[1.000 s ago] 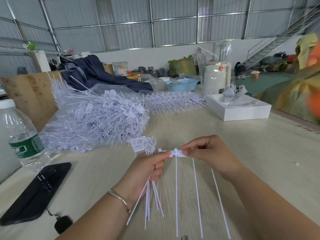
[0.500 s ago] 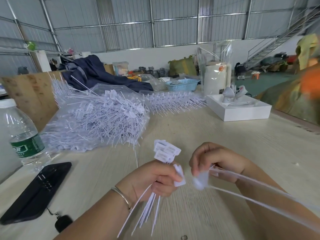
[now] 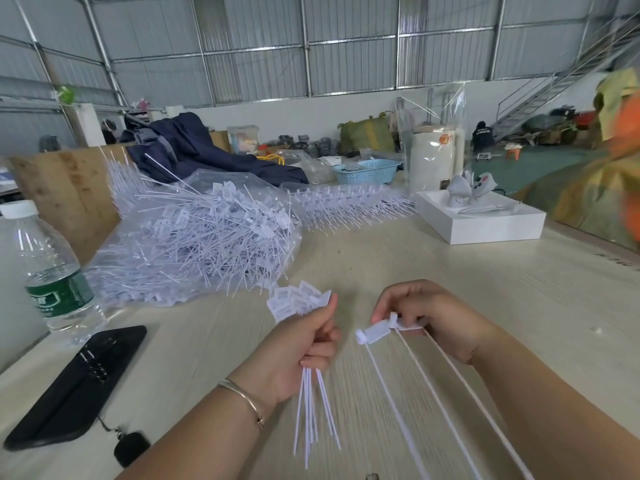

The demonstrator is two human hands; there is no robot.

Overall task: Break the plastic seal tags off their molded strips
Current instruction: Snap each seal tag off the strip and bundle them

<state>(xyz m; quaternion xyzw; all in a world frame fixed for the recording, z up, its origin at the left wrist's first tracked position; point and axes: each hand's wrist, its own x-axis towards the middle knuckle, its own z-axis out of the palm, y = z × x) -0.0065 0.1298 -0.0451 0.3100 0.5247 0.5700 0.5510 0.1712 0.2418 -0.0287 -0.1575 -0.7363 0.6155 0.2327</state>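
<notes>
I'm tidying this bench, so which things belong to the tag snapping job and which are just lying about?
Job: left hand gripping loose tags; right hand pinching tag strip; bagged tag pile; strip row.
Lying about: water bottle, black phone, white box, blue basket.

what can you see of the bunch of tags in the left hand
The bunch of tags is white plastic: flat rectangular heads fan out above the left hand, and thin straight tails hang below the palm, spreading slightly, their tips blurred. The hand's curled fingers grip the bunch midway, holding it roughly upright above the table. It stands apart from the strip held by the right hand.
</notes>
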